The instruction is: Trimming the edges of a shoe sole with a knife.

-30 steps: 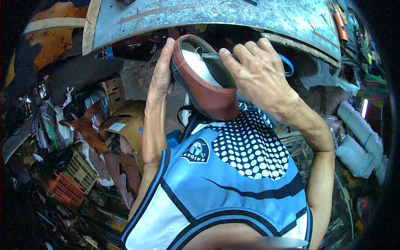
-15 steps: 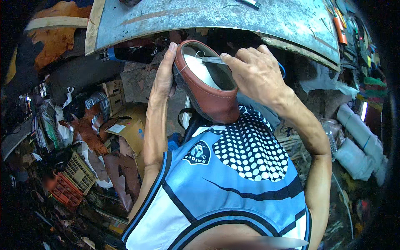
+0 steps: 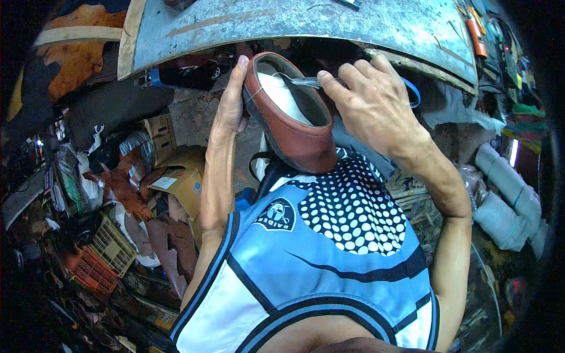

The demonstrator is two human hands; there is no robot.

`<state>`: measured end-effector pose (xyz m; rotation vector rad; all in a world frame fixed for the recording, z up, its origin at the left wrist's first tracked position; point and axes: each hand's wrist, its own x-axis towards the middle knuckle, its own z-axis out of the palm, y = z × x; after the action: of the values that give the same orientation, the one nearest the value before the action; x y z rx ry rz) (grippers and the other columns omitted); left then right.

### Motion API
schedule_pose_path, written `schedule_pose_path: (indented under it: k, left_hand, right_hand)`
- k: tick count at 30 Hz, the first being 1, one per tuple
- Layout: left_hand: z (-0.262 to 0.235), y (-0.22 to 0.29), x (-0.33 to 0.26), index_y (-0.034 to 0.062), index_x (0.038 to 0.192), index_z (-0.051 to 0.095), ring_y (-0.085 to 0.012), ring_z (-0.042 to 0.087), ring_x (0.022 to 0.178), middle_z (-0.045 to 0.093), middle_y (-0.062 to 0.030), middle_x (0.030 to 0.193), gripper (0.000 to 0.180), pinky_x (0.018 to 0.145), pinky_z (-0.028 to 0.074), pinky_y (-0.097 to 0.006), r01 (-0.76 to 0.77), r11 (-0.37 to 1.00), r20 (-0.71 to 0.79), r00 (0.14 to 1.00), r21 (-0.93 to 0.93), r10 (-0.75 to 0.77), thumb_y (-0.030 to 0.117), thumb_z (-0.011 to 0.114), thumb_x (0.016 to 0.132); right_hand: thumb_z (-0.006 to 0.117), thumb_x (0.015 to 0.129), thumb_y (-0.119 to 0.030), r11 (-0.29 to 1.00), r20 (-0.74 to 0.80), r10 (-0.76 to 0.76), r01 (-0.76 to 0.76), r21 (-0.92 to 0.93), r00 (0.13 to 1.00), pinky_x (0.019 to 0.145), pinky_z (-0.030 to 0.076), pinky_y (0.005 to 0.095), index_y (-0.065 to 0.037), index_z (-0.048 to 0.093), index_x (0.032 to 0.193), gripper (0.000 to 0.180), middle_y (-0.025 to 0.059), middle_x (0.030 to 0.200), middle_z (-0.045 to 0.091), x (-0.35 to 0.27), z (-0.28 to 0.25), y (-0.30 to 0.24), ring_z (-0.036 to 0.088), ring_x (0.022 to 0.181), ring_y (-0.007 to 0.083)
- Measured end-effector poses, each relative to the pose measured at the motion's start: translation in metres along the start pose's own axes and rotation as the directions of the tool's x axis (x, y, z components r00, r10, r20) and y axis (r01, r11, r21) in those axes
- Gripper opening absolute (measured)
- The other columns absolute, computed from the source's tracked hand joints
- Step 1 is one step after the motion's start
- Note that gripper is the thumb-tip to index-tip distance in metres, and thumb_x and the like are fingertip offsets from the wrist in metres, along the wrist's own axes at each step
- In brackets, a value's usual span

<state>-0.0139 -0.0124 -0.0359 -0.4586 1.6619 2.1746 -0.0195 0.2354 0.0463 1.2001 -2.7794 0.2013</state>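
Observation:
A brown leather shoe (image 3: 294,136) with a dark sole edge and a white lining piece (image 3: 281,97) inside is tilted in front of my chest, its heel end against my shirt. My left hand (image 3: 231,100) grips its left side, thumb up along the rim and the other fingers hidden behind. Over the opening, my closed right hand (image 3: 374,100) pinches a bundle of pale thread (image 3: 305,82). A fine strand loops from the bundle to the shoe's left rim. Beside the right hand shows a blue loop (image 3: 415,93); whether the hand holds it I cannot tell.
A worn grey-blue worktable (image 3: 265,20) with a wooden edge lies just beyond the shoe. Leather scraps (image 3: 120,182), a cardboard box (image 3: 179,185) and plastic crates (image 3: 112,244) crowd the left. Plastic-wrapped rolls (image 3: 506,194) stand at right.
My right hand has moved slightly right and turned, and the pale strands now look bunched and twisted. More of the blue loop shows. The shoe and my left hand have shifted only slightly.

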Motion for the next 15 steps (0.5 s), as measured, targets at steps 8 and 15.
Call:
schedule_pose_path:
  k: [8,15]
  left_hand:
    - [0.0028,0.0034,-0.0028,0.0051,0.122,0.064,-0.0255,0.065,0.109,0.067,-0.0168,0.113,0.072,0.1,0.051,-0.043,-0.014,0.999,-0.019,1.0,0.035,0.014,0.069,0.048,0.094]
    - [0.0046,0.004,-0.0023,0.0044,0.122,0.063,-0.0278,0.067,0.105,0.067,-0.0192,0.111,0.075,0.095,0.054,-0.045,-0.017,0.999,-0.015,1.0,0.052,0.017,0.071,0.05,0.091]
  right_hand:
    - [0.063,0.083,-0.012,0.998,0.092,-0.017,0.022,-0.058,0.996,0.086,0.044,0.0374,0.003,0.068,0.114,0.035,0.0117,0.09,0.069,0.0095,0.0007,-0.0085,0.066,0.088,0.0224]
    - [0.063,0.084,-0.011,1.0,0.074,-0.02,0.021,-0.015,0.997,0.085,0.044,0.0376,0.001,0.068,0.116,0.035,0.0115,0.091,0.069,0.0099,0.0047,-0.0064,0.066,0.087,0.0232]
